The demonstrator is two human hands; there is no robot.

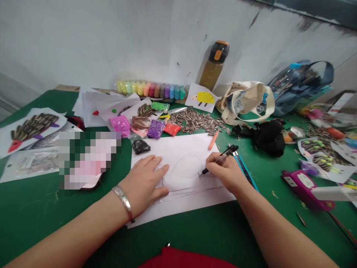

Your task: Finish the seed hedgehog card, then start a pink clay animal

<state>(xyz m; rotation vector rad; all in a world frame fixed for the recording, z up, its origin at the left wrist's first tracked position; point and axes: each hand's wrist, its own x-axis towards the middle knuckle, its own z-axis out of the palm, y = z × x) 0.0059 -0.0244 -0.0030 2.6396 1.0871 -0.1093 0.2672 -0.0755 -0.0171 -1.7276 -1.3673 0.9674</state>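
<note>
My left hand lies flat with fingers spread on a white sheet of paper, pressing it to the green table. A silver bracelet sits on that wrist. My right hand is closed round a black pen, whose tip touches the paper at the right end of a curved drawn outline. An orange crayon lies at the sheet's upper right edge.
A heap of sunflower seeds, small bags of coloured clay and a row of clay tubs lie behind the sheet. A bottle, cloth bags, seed pictures and a purple glue gun surround it.
</note>
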